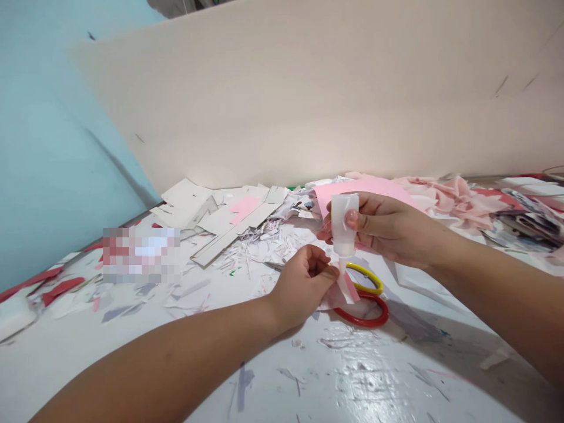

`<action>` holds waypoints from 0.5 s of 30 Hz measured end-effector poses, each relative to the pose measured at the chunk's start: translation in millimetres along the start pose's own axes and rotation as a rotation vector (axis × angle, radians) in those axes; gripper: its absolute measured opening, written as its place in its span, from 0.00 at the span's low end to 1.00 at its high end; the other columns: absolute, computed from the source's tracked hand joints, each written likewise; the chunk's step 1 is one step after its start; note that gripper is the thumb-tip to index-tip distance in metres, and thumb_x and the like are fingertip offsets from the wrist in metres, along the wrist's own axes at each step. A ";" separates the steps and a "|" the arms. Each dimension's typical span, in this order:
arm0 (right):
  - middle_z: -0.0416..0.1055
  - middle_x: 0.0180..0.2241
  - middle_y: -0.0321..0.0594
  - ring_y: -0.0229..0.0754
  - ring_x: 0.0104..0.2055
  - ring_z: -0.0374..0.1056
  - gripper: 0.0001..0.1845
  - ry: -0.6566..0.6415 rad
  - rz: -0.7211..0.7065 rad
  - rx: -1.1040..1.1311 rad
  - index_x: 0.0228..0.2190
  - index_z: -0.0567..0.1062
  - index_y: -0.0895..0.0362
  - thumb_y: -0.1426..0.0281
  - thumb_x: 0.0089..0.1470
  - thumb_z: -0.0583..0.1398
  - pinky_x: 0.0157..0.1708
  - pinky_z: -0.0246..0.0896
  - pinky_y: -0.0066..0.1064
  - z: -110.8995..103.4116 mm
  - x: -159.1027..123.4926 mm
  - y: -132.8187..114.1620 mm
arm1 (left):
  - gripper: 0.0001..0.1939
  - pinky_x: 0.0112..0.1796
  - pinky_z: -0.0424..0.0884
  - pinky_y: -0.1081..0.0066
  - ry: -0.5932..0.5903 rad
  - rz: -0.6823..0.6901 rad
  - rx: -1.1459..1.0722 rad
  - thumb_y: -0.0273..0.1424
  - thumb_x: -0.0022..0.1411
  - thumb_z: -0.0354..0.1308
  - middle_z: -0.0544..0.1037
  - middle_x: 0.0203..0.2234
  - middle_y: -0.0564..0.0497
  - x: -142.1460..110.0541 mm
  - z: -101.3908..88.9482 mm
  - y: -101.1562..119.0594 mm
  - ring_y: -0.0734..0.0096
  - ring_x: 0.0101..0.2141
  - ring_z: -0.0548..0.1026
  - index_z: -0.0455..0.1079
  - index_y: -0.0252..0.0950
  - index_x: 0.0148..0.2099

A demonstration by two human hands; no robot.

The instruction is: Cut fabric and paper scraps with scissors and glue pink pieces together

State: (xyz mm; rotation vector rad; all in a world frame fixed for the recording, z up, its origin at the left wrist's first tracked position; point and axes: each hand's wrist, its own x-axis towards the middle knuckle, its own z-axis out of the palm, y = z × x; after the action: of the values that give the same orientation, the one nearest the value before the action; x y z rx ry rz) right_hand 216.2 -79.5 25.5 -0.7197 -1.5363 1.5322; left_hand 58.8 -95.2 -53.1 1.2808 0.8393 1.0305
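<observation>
My right hand grips a small white glue bottle, tipped upside down with its nozzle pointing down. Below the nozzle is a small pink and white piece of paper, pinched between the thumb and fingers of my left hand. The nozzle tip is at or just above the paper; I cannot tell whether they touch. Beneath the paper, scissors with one yellow and one red handle loop lie on the table, their blades mostly hidden behind my left hand.
White paper shreds cover much of the white table. Cut cardboard pieces lie at the back left. A pink sheet and crumpled pale pink material are at the back right. A beige panel stands behind the table.
</observation>
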 end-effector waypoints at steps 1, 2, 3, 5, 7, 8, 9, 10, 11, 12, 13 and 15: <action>0.73 0.30 0.39 0.39 0.37 0.68 0.04 -0.003 0.005 0.003 0.28 0.71 0.56 0.68 0.50 0.60 0.39 0.60 0.32 0.3 -0.2 -0.1 | 0.06 0.26 0.60 0.77 -0.001 -0.002 -0.003 0.29 0.54 0.55 0.64 0.23 0.58 -0.1 0.0 0.1 0.81 0.24 0.63 0.58 0.37 0.32; 0.73 0.30 0.39 0.39 0.37 0.68 0.04 -0.005 0.011 0.005 0.28 0.71 0.56 0.68 0.49 0.60 0.38 0.60 0.32 0.5 -0.4 -0.1 | 0.06 0.26 0.59 0.77 0.000 -0.002 -0.006 0.29 0.54 0.55 0.64 0.22 0.58 0.0 0.0 0.0 0.81 0.23 0.62 0.58 0.37 0.32; 0.73 0.30 0.39 0.39 0.36 0.68 0.05 -0.007 0.014 0.005 0.28 0.71 0.56 0.68 0.49 0.61 0.38 0.60 0.32 0.7 -0.5 -0.1 | 0.07 0.25 0.59 0.77 0.000 -0.002 -0.007 0.29 0.54 0.55 0.64 0.22 0.58 0.1 0.0 0.0 0.82 0.23 0.62 0.58 0.37 0.32; 0.73 0.30 0.38 0.38 0.36 0.68 0.05 -0.007 0.020 -0.006 0.29 0.70 0.56 0.68 0.49 0.61 0.37 0.60 0.31 0.4 -0.5 0.3 | 0.07 0.25 0.59 0.77 0.002 -0.001 0.002 0.29 0.54 0.55 0.64 0.22 0.58 0.3 -0.1 -0.3 0.82 0.22 0.61 0.58 0.37 0.32; 0.72 0.30 0.39 0.38 0.35 0.67 0.05 -0.011 0.024 -0.028 0.29 0.71 0.56 0.67 0.50 0.60 0.37 0.60 0.31 -1.0 0.2 1.6 | 0.07 0.25 0.58 0.77 0.003 -0.006 0.021 0.29 0.54 0.55 0.63 0.22 0.58 0.4 -0.3 -0.5 0.81 0.22 0.61 0.59 0.37 0.32; 0.72 0.30 0.39 0.38 0.35 0.67 0.05 -0.019 0.021 -0.038 0.29 0.71 0.57 0.67 0.50 0.60 0.37 0.60 0.31 -2.0 0.8 2.6 | 0.07 0.25 0.58 0.76 0.003 -0.008 0.029 0.30 0.54 0.55 0.64 0.22 0.58 0.2 -0.4 -0.6 0.81 0.23 0.61 0.59 0.37 0.33; 0.71 0.30 0.39 0.38 0.34 0.67 0.06 -0.030 0.015 -0.044 0.29 0.71 0.57 0.67 0.50 0.60 0.36 0.60 0.31 -3.1 1.6 3.7 | 0.07 0.25 0.59 0.76 0.002 -0.008 0.032 0.30 0.54 0.55 0.64 0.22 0.57 0.0 -0.4 -0.6 0.81 0.23 0.62 0.59 0.37 0.33; 0.71 0.30 0.39 0.37 0.33 0.66 0.06 -0.044 0.004 -0.047 0.29 0.71 0.57 0.67 0.50 0.60 0.35 0.60 0.31 -4.2 2.4 4.9 | 0.07 0.25 0.59 0.76 0.001 -0.008 0.030 0.31 0.54 0.55 0.64 0.23 0.57 -0.3 -0.4 -0.5 0.80 0.23 0.62 0.59 0.37 0.33; 0.71 0.29 0.38 0.37 0.32 0.66 0.06 -0.058 -0.009 -0.047 0.29 0.71 0.57 0.67 0.49 0.60 0.34 0.60 0.31 -5.0 3.2 6.1 | 0.07 0.26 0.59 0.76 -0.001 -0.007 0.023 0.31 0.54 0.55 0.64 0.23 0.57 -0.7 -0.3 -0.4 0.80 0.24 0.63 0.59 0.37 0.33; 0.70 0.28 0.37 0.36 0.31 0.65 0.07 -0.070 -0.020 -0.047 0.28 0.71 0.57 0.66 0.49 0.60 0.33 0.60 0.30 -5.4 3.8 7.0 | 0.07 0.26 0.59 0.76 -0.002 -0.006 0.015 0.31 0.54 0.56 0.64 0.23 0.57 -0.9 -0.2 -0.2 0.80 0.24 0.63 0.59 0.37 0.33; 0.69 0.27 0.36 0.36 0.30 0.65 0.07 -0.078 -0.028 -0.047 0.28 0.70 0.57 0.66 0.49 0.61 0.32 0.60 0.30 -5.5 4.3 7.8 | 0.07 0.26 0.60 0.76 -0.004 -0.006 0.007 0.31 0.54 0.56 0.64 0.23 0.57 -1.1 0.0 0.0 0.80 0.24 0.63 0.59 0.37 0.33; 0.68 0.26 0.35 0.35 0.29 0.64 0.07 -0.075 -0.027 -0.054 0.27 0.70 0.57 0.66 0.49 0.60 0.31 0.60 0.28 -4.8 4.7 8.4 | 0.08 0.25 0.59 0.76 -0.006 -0.013 -0.003 0.31 0.54 0.56 0.64 0.22 0.57 -1.1 0.3 0.4 0.80 0.23 0.63 0.59 0.37 0.34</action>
State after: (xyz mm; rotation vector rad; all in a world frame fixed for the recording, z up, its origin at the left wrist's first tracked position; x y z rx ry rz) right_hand 216.7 -72.2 17.5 -0.6756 -1.6428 1.5176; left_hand 58.6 -96.4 -52.7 1.2741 0.8400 1.0169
